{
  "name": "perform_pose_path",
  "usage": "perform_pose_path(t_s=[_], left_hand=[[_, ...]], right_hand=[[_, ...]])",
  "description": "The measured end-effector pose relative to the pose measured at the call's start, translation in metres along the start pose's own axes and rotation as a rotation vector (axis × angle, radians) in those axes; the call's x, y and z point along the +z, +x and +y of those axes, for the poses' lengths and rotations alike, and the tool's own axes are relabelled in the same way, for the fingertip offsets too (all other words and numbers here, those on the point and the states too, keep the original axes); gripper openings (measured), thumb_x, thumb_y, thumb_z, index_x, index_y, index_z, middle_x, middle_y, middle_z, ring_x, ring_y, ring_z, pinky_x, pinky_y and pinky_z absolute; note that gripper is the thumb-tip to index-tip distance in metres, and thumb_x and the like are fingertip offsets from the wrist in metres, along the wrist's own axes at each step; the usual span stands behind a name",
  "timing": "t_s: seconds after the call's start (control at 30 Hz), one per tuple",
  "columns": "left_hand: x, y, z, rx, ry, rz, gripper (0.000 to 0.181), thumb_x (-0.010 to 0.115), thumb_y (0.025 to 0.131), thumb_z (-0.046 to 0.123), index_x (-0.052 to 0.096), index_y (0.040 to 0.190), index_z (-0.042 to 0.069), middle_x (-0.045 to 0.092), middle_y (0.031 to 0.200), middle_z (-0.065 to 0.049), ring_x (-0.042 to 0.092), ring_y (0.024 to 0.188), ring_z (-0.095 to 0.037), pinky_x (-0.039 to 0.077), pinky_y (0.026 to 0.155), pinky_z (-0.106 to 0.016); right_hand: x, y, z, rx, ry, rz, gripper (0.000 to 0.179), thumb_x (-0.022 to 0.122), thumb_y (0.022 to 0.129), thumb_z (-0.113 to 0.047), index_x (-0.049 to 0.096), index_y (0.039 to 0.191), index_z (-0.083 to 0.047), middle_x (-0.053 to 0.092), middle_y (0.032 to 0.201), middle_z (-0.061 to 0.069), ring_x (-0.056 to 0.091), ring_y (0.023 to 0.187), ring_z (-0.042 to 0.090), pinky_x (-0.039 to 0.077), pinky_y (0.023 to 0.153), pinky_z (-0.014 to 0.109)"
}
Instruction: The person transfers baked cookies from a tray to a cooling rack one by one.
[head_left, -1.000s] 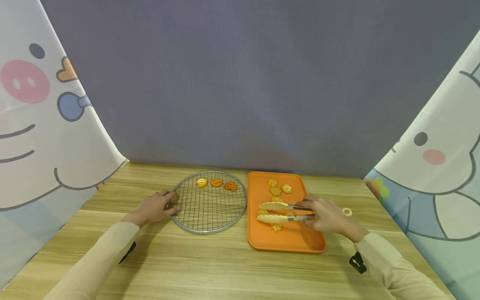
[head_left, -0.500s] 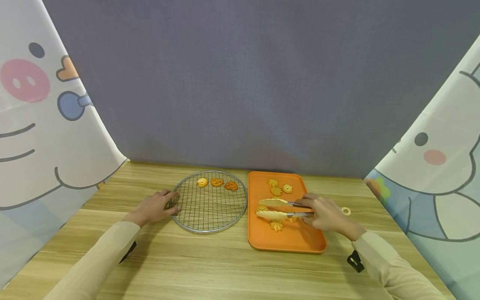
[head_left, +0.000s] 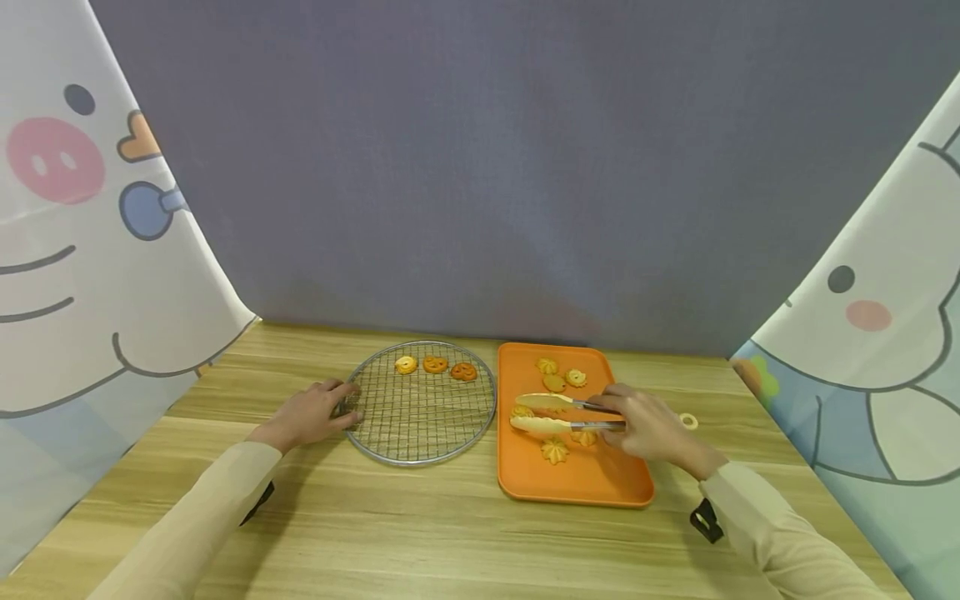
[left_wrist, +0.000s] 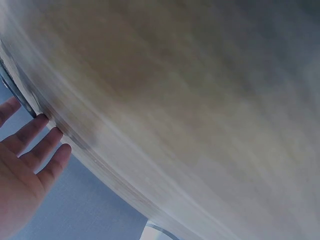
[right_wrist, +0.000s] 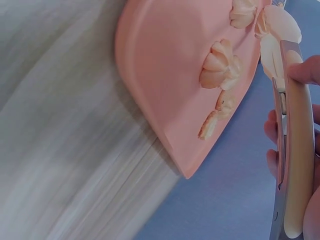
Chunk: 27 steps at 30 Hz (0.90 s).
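My left hand (head_left: pixel 307 415) touches the left rim of a round wire cooling rack (head_left: pixel 408 463); in the left wrist view its fingers (left_wrist: pixel 57 157) look nearly straight, tips at the rim. A round cookie (head_left: pixel 406 364) and two pretzel cookies (head_left: pixel 463 372) lie along the rack's far side. My right hand (head_left: pixel 652 427) grips food tongs (head_left: pixel 542 426) with cream tips and steel arms. The tips stand apart over an orange tray (head_left: pixel 577 486), with a round cookie (head_left: pixel 522 412) between them. The right wrist view shows the thumb pressing the tongs' handle (right_wrist: pixel 299 150).
Several other cookies lie on the tray, including a flower-shaped cookie (head_left: pixel 555 451) in front of the tongs and a cookie (head_left: pixel 576 378) toward the back. Both rack and tray rest on a wooden table (head_left: pixel 390 533). A grey cloth wall (head_left: pixel 480 167) rises behind.
The tongs have shifted slightly away from the body and a little left over the tray, uncovering more of the front cookies. My left hand and the rack have not visibly moved.
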<state>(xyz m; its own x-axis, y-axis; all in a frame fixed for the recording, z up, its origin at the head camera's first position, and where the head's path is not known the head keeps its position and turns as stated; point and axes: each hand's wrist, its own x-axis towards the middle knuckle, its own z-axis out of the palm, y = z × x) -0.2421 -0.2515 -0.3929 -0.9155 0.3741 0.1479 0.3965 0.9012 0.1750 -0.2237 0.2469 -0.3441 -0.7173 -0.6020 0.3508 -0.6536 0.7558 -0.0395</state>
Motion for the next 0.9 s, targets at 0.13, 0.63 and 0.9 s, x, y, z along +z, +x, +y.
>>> perform_pose_path(t_s=[0.13,0.63,0.9], left_hand=[[0.0,0.0,0.0,0.0,0.002,0.003,0.053,0.057,0.087,0.045,0.052,0.126,0.008,0.052,0.123,-0.024,0.052,0.106,-0.047,0.046,0.078,-0.06],[0.002,0.0,-0.001,0.003,0.018,0.016,0.054,0.057,0.087,0.045,0.053,0.125,0.008,0.054,0.121,-0.023,0.053,0.104,-0.045,0.045,0.08,-0.058],[0.003,0.001,-0.001,0.003,0.027,0.015,0.054,0.057,0.087,0.045,0.053,0.125,0.008,0.054,0.121,-0.023,0.053,0.105,-0.046,0.045,0.08,-0.059]], right_hand=[[-0.002,0.004,-0.003,0.018,-0.002,-0.006,0.038,0.073,0.068,-0.017,0.068,0.106,-0.01,0.063,0.093,0.002,0.051,0.065,0.009,0.036,0.05,0.017],[0.011,0.028,-0.016,0.008,-0.019,0.021,0.041,0.076,0.069,-0.022,0.068,0.108,-0.013,0.064,0.1,0.004,0.057,0.075,0.014,0.044,0.056,0.026],[0.021,0.046,-0.024,-0.04,0.03,0.04,0.04,0.076,0.07,-0.019,0.067,0.109,-0.011,0.063,0.1,0.005,0.059,0.079,0.017,0.049,0.063,0.031]])
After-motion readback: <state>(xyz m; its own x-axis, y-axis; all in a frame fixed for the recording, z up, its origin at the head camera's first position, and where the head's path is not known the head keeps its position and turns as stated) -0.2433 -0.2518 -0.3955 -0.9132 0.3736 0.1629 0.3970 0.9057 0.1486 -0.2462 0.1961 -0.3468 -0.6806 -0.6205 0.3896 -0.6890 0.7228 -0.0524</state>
